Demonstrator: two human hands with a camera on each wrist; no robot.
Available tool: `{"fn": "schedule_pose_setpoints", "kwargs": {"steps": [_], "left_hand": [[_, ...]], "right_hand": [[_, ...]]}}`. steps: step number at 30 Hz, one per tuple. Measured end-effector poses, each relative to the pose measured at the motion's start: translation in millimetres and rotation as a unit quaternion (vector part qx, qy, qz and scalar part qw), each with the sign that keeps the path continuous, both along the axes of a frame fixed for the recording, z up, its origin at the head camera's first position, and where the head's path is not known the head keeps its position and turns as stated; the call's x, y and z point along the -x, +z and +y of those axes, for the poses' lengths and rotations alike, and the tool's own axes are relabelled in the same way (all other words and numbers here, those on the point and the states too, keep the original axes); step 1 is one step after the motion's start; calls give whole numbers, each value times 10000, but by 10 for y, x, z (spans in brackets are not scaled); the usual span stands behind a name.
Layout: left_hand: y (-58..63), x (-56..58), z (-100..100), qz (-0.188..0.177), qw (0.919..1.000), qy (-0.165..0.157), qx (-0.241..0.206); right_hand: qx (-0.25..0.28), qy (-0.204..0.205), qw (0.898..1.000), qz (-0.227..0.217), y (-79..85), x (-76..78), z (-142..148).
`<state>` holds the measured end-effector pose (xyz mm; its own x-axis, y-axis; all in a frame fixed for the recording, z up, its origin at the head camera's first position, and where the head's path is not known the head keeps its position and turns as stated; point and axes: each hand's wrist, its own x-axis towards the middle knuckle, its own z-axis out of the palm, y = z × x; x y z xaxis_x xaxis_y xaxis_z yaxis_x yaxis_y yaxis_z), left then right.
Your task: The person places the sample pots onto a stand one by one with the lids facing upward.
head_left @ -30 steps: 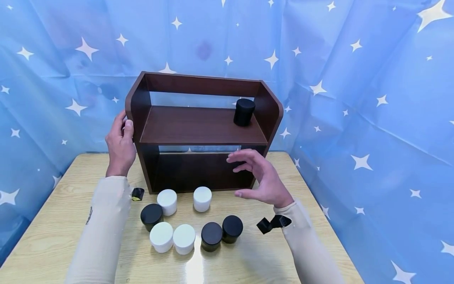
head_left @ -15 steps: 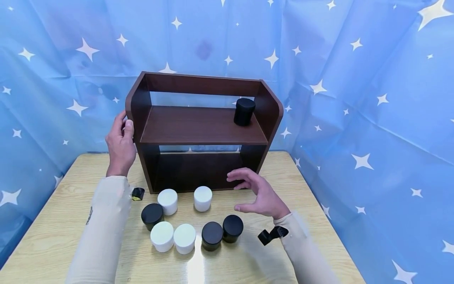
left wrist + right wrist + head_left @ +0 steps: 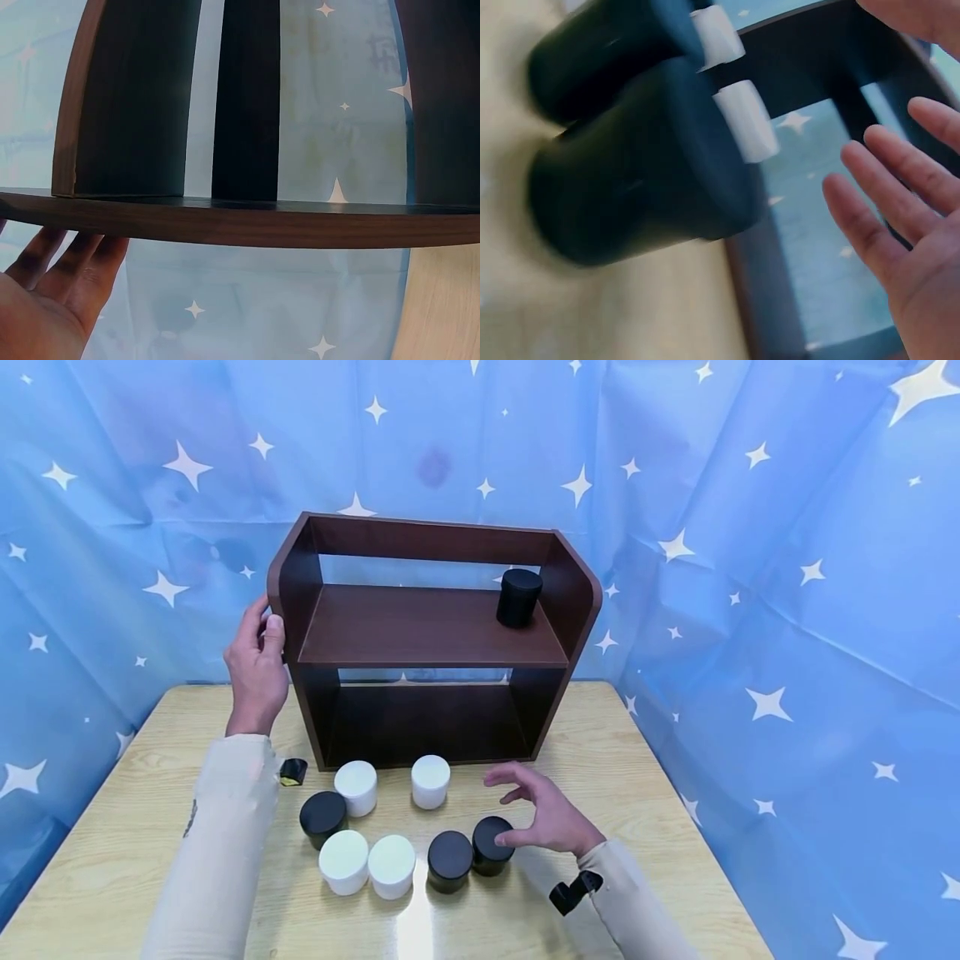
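One black jar (image 3: 489,856), right of lower centre in the head view, I judge light, stiff, smooth, so I would grip its sides with my right hand (image 3: 543,814), loosely spread and empty, while my left hand (image 3: 257,672) leans straight fingers against the shelf (image 3: 420,628).

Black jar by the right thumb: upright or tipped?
Upright: in the head view, that black jar stands on the table, its round top facing up.
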<state>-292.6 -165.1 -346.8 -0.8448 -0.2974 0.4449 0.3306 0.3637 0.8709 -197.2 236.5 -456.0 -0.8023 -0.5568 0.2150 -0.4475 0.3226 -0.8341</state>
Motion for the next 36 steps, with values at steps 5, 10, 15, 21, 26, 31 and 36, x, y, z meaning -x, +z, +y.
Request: {"fn": "schedule_pose_setpoints", "kwargs": {"steps": [5, 10, 15, 21, 26, 31, 36], "left_hand": [[10, 0, 0, 30, 10000, 29, 36], [18, -4, 3, 12, 10000, 22, 13], [21, -3, -2, -7, 10000, 20, 27], [21, 1, -5, -19, 10000, 52, 82], [7, 0, 1, -74, 9999, 80, 94], [-5, 0, -4, -106, 9998, 122, 116], [3, -7, 0, -50, 9998, 116, 164]], "right_hand": [[-228, -18, 9997, -17, -201, -39, 33], [-328, -69, 9993, -186, -339, -61, 59], [-345, 39, 9993, -171, -414, -75, 65], [-545, -62, 9982, -239, -523, -86, 65], [-652, -137, 9973, -305, -612, -111, 61], [-525, -115, 9980, -332, -699, -121, 43], [-590, -163, 9968, -518, -760, -139, 41]]}}
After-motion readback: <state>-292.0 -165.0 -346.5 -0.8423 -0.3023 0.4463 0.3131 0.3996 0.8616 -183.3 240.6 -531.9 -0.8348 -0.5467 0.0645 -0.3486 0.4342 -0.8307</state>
